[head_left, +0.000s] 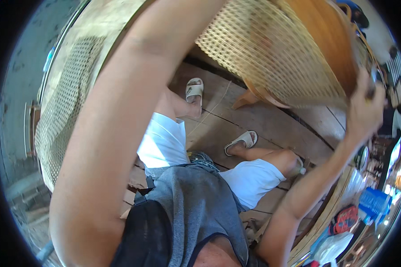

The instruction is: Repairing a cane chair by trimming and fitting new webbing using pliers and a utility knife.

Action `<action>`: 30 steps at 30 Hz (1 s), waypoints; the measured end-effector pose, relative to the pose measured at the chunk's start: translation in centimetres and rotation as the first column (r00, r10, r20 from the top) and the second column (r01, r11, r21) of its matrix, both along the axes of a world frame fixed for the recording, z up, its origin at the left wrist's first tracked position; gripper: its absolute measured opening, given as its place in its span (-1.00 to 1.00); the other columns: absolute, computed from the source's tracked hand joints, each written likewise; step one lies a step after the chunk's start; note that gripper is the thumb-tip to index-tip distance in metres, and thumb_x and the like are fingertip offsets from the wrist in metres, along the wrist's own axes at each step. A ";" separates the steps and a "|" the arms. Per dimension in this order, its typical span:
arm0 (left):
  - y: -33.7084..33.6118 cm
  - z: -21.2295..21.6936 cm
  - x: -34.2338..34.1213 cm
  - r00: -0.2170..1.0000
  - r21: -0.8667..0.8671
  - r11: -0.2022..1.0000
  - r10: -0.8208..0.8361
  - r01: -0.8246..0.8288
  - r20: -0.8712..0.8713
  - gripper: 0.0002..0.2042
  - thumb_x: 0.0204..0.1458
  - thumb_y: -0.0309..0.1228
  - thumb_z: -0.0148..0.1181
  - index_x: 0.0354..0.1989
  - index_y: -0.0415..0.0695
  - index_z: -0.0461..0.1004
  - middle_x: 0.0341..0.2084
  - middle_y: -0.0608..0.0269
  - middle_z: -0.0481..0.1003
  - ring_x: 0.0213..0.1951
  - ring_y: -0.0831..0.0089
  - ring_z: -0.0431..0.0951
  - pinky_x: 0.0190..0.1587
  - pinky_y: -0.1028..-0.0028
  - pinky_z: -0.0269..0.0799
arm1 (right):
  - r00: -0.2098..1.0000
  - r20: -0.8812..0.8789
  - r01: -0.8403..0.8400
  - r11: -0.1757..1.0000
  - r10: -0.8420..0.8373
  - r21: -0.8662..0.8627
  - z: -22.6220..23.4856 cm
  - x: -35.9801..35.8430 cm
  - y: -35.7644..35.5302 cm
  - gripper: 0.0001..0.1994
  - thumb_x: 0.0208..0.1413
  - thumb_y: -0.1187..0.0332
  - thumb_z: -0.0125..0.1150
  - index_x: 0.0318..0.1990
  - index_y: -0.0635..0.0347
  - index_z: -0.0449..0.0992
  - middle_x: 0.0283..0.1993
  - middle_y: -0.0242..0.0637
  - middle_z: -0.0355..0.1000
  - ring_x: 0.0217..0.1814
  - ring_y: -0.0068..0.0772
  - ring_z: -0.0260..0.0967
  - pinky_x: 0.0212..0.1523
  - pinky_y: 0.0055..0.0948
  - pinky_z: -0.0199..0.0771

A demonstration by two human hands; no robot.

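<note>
I hold a woven cane piece [272, 49] with an orange-brown wooden rim [329, 40] raised high in front of me. My right hand [365, 109] grips its right edge, fingers closed around the rim. My left arm [120, 115] reaches up across the left of the picture. Its hand is out of sight past the top edge, so I cannot tell what it touches. Below the piece I see my legs in white shorts and my feet in pale sandals [194, 89] [243, 141].
I stand on a floor of wide wooden planks [276, 124]. A second cane panel in a pale wooden frame [62, 115] leans at the left. At the lower right lie a blue package [373, 202], a red item [345, 219], plastic bags and curved cane strips.
</note>
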State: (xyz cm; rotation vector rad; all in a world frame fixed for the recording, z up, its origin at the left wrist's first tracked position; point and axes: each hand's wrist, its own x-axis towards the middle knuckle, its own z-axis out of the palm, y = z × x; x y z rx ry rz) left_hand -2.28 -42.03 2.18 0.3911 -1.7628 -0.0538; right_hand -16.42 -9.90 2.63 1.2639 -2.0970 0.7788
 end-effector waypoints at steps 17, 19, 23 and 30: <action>23.4 -15.2 11.9 0.965 0.769 0.638 -0.218 0.027 0.147 -0.46 0.12 -0.33 0.08 0.25 -0.27 0.13 0.13 0.01 0.33 0.18 0.32 0.32 0.18 0.42 0.23 | 0.019 0.947 0.015 0.947 0.319 -0.320 -17.6 -3.1 18.8 -0.82 0.11 0.41 0.10 -0.22 0.12 0.21 -0.48 -0.39 0.31 -0.62 -0.67 0.22 -0.66 -0.65 0.21; 25.0 -22.8 15.7 0.884 0.860 0.436 -0.248 -0.263 0.396 -0.39 0.10 -0.20 0.10 0.26 -0.28 0.11 0.15 -0.04 0.30 0.19 0.19 0.31 0.19 0.35 0.23 | -0.311 0.896 -0.006 0.942 0.316 -0.334 -28.9 -2.9 22.2 -0.76 -0.03 0.53 0.08 -0.22 0.09 0.21 -0.60 -0.41 0.26 -0.73 -0.61 0.17 -0.75 -0.61 0.16; 29.2 -26.1 16.3 0.838 0.776 0.523 -0.191 -0.354 0.511 -0.33 0.11 -0.13 0.05 0.30 -0.25 0.00 0.19 -0.16 0.21 0.14 0.00 0.34 0.16 0.24 0.26 | 0.044 0.997 -0.255 0.964 -0.065 0.074 -33.2 0.4 23.8 -0.64 -0.16 0.56 0.03 -0.10 0.29 0.29 -0.58 -0.28 0.32 -0.59 -0.40 0.36 -0.64 -0.42 0.40; 33.9 -19.1 11.1 0.503 0.571 0.723 -0.354 -0.388 0.789 -0.64 0.07 -0.37 0.07 0.03 -0.27 0.36 -0.10 -0.16 0.45 -0.13 -0.05 0.52 -0.05 0.22 0.43 | 0.241 0.955 -0.427 0.865 -0.172 0.264 -33.9 -0.9 25.0 -0.56 -0.09 0.46 -0.01 0.04 0.33 0.28 -0.39 -0.04 0.42 -0.49 -0.24 0.45 -0.53 -0.35 0.48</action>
